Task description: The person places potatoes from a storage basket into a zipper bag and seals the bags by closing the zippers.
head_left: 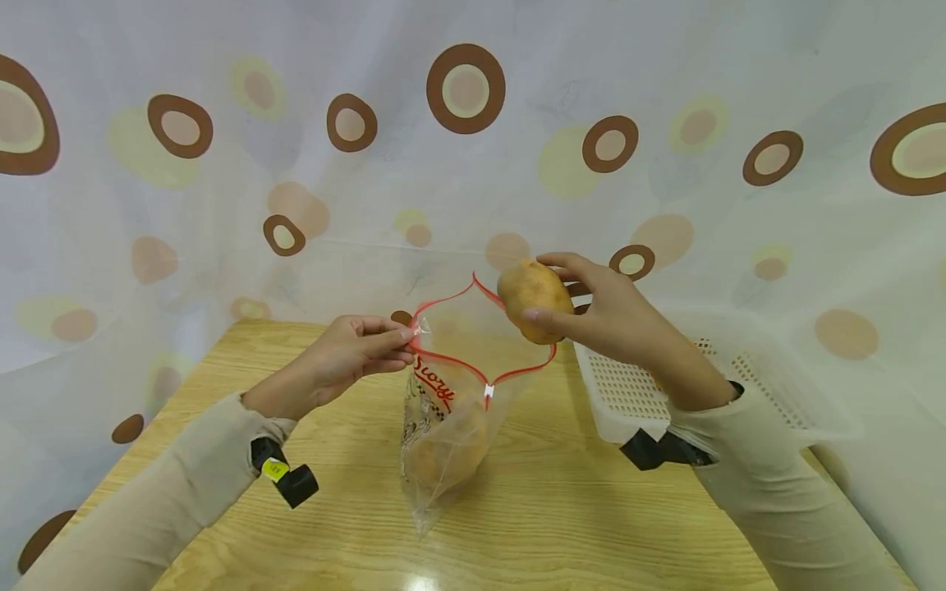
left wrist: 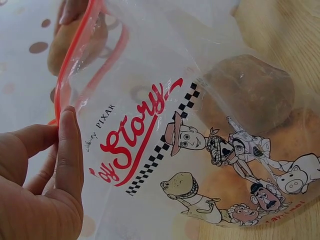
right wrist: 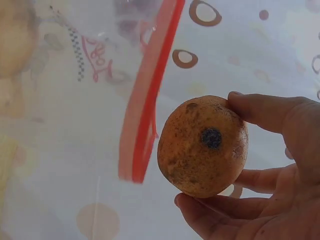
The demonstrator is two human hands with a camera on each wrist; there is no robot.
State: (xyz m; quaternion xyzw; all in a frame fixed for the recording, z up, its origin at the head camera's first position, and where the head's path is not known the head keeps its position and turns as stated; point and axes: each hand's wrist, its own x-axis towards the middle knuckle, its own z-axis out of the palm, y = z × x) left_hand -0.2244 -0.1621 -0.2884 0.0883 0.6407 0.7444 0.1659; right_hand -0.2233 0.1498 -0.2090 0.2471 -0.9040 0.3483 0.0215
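Note:
A clear zip bag [head_left: 451, 443] with a red rim and cartoon print stands on the wooden table, its mouth spread wide. Inside it, seen through the plastic in the left wrist view, lie potatoes [left wrist: 250, 95]. My left hand [head_left: 355, 353] pinches the bag's left rim between thumb and fingers. A yellow-brown potato [head_left: 535, 300] is held by my right hand [head_left: 606, 312] at the right side of the bag's mouth. The right wrist view shows a dark spot on this potato [right wrist: 202, 147], with thumb and fingertips around it, beside the red rim.
A white perforated plastic basket [head_left: 628, 394] stands on the table's right side, partly behind the right forearm. The wooden table [head_left: 576, 509] reaches back to a hanging white curtain [head_left: 414, 189] printed with circles.

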